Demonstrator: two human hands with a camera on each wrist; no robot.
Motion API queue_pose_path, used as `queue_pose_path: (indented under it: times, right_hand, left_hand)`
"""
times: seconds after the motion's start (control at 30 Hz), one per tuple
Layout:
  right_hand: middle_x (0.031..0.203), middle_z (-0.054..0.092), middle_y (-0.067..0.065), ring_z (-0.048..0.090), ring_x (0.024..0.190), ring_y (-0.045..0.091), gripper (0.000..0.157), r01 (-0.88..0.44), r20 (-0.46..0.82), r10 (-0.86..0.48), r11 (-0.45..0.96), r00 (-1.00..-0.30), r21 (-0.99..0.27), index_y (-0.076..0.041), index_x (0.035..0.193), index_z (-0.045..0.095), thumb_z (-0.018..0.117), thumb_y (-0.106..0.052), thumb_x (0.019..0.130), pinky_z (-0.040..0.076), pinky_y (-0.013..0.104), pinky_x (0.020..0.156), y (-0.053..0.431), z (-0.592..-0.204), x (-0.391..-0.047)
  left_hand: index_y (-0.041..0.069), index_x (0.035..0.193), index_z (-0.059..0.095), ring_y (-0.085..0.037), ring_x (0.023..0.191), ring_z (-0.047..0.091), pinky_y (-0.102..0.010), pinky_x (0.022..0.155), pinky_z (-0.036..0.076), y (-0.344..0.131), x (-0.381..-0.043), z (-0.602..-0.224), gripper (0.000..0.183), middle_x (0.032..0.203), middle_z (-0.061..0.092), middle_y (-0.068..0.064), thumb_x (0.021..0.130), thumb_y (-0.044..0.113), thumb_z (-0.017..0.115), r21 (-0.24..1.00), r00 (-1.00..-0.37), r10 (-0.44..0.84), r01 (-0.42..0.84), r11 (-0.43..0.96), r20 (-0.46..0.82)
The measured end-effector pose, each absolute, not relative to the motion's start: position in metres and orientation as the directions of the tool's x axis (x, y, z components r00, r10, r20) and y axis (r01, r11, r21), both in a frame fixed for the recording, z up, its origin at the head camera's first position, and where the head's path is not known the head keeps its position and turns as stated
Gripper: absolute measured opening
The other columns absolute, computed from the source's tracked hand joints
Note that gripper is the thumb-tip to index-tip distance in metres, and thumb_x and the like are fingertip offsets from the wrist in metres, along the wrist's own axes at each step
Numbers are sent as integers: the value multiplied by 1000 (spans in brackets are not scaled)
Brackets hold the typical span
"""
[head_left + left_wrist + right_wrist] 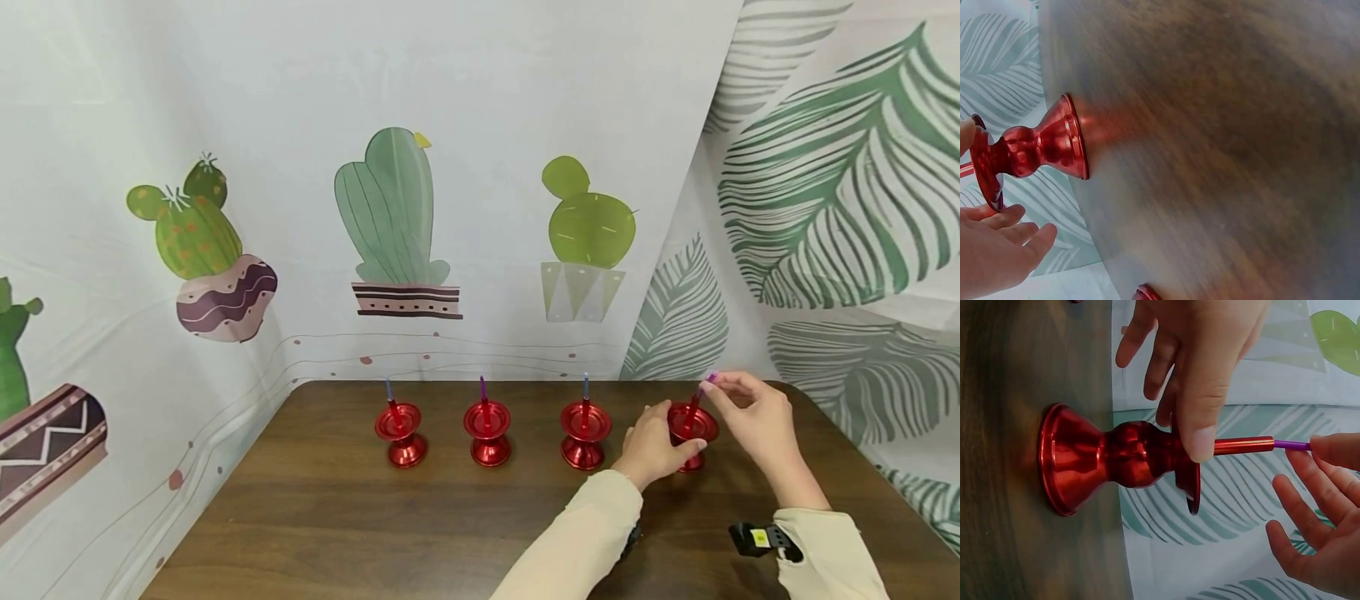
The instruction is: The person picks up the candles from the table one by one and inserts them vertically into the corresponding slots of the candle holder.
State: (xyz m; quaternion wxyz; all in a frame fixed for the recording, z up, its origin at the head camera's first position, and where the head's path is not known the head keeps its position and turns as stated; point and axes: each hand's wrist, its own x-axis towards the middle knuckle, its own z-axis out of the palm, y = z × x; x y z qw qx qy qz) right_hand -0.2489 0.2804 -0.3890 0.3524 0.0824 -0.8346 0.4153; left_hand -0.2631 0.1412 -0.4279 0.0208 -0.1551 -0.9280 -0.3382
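At the right end of a row of shiny red metal candle holders, my left hand (pixel 651 443) grips the dish rim of one holder (pixel 1137 454), thumb over the top and fingers beneath. The holder stands upright on its flared base. Between thumb and forefinger, my right hand (pixel 759 423) pinches a thin purple candle (pixel 1290 445) near its upper end. The candle's lower end sits at the mouth of the holder's narrow red tube (pixel 1244 445). How deep it reaches inside is hidden.
To the left stand more red holders: one with a blue candle (pixel 586 388), one with a purple candle (pixel 483 390), one with another blue candle (pixel 389 390). All stand near the back edge of the brown wooden table (pixel 337 525). A printed cloth (pixel 495 208) hangs behind.
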Motion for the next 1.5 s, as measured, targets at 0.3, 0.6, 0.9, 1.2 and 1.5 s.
queue_pose_path:
  times: [0.3, 0.6, 0.9, 1.2, 1.5]
  right_hand:
    - [90, 71, 22, 44, 78, -22, 15, -386, 632, 113, 706, -766, -593, 3, 95, 70, 73, -8, 85, 37, 0, 68, 281, -392, -250]
    - [89, 71, 19, 41, 76, -19, 14, -361, 612, 92, 735, -786, -574, 1, 94, 71, 72, -11, 86, 39, 8, 62, 281, -393, -252]
    - [89, 70, 21, 46, 69, -5, 13, -350, 614, 87, 755, -785, -554, 2, 92, 70, 71, -9, 85, 41, 17, 55, 279, -394, -252]
    - [90, 69, 22, 62, 81, 36, 14, -351, 610, 87, 750, -788, -561, 3, 96, 68, 69, -6, 87, 45, 23, 63, 277, -399, -254]
    - [91, 68, 24, 63, 82, 40, 15, -377, 606, 56, 736, -793, -561, 6, 99, 66, 69, -3, 86, 42, 12, 64, 276, -401, -252]
  left_hand:
    - [16, 139, 47, -12, 133, 42, -41, 104, 41, 142, -264, -429, 67, 137, 52, 9, 84, 44, 71, 615, -950, 273, 306, 727, 151]
    - [16, 139, 47, -13, 132, 43, -41, 103, 42, 141, -263, -429, 67, 137, 52, 9, 84, 44, 71, 611, -948, 276, 312, 727, 157]
    - [16, 139, 47, -12, 132, 44, -40, 103, 42, 141, -262, -429, 66, 137, 52, 10, 84, 44, 71, 609, -949, 273, 310, 730, 156]
    - [15, 139, 47, -14, 133, 43, -40, 102, 43, 140, -262, -428, 67, 138, 52, 8, 85, 45, 69, 571, -941, 285, 337, 749, 181]
    - [14, 150, 29, -16, 139, 35, -37, 103, 42, 137, -264, -438, 83, 150, 39, 3, 87, 57, 60, 404, -914, 347, 405, 820, 213]
